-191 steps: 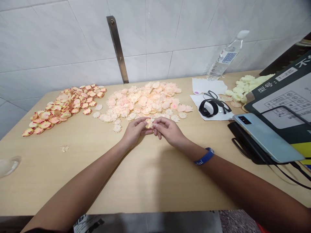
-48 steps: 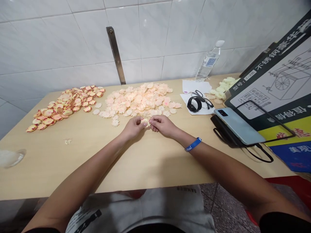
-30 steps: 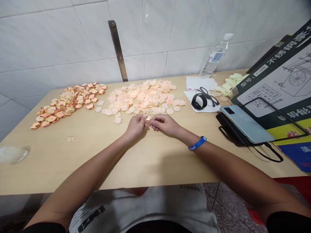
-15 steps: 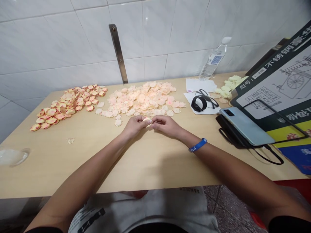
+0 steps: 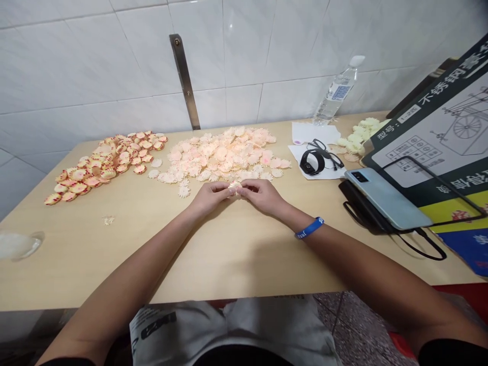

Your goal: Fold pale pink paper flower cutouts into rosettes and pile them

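Observation:
Between my two hands is a small pale fabric-like flower piece [image 5: 235, 186] with a scalloped edge and a little red on it. My left hand [image 5: 213, 197] pinches its left side between thumb and fingers. From the right, my right hand [image 5: 264, 195] closes thumb and fingers on the same piece; a blue wristband [image 5: 309, 228] circles that wrist. Just beyond the hands spreads a heap of pale pink and cream flower pieces [image 5: 224, 152]. A second heap of red-edged, cream flower pieces [image 5: 109, 157] lies at the back left.
To the right are a phone [image 5: 387, 198] on a black case with a cable, and a large printed box [image 5: 438, 127]. Glasses and a black band [image 5: 312, 161] rest on white paper. A water bottle [image 5: 339, 91] stands behind. A glass [image 5: 19, 245] is at far left.
My right thumb and fingers have moved in closer onto the flower piece, which is now gripped from both sides. The piece has shifted slightly up and right.

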A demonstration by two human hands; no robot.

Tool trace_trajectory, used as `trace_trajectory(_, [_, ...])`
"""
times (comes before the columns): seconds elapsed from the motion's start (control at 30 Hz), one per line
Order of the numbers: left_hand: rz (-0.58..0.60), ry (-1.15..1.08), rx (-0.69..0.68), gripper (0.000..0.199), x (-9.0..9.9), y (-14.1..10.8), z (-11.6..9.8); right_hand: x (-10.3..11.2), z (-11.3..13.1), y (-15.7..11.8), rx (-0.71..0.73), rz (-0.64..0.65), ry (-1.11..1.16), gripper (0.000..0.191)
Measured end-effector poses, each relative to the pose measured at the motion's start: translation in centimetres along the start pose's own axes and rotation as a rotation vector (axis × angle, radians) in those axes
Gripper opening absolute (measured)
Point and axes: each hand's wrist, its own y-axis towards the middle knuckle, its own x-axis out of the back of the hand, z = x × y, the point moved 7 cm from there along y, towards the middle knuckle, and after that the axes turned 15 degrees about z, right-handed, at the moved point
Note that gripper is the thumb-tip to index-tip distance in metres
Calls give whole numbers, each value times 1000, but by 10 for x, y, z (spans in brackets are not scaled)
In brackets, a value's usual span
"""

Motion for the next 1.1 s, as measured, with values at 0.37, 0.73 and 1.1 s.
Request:
trace_trajectory(0.37, [-50, -34, 13, 36, 5, 2, 6, 9, 10, -6, 123, -193, -86, 9])
trace_trajectory(0.73, [-131, 1, -65, 27, 1, -1, 2, 10, -4, -5, 59, -232, 158, 13])
trace_trajectory(1.1, [-284, 730, -324, 16, -3, -17, -30, -11, -11, 0, -120, 42, 659, 38])
